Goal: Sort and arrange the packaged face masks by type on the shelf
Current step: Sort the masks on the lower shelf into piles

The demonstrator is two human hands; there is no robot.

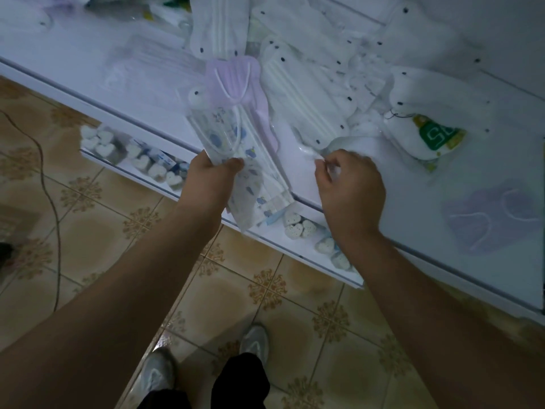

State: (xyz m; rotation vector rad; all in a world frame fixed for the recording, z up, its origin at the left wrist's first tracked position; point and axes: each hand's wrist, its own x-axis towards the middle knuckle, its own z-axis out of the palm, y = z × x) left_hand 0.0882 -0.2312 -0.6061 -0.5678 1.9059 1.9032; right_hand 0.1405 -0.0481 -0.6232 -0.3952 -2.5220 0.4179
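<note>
Right, head view only.
Left hand (pixel 213 172): thumb and fingers clamped on a stack of packaged masks (pixel 236 154), printed ones w/ small blue figures, held over the front edge of the white shelf (pixel 73 63).
Purple mask (pixel 236 81): in a clear pkg, at the far end of that stack, seems part of it but hard to tell.
Right hand (pixel 349 187): fingers curled, pinching the edge of a clear packet (pixel 312 149) lying on the shelf.
White masks (pixel 298 93): several pkgs piled further back on the shelf.
Green-print mask (pixel 433 134): on the shelf, right of the pile.
Lilac mask (pixel 486 215): alone, near the right edge.
Lower shelf (pixel 132 172): heart-shaped white items in packs.
Floor (pixel 206 305): patterned tiles.
</note>
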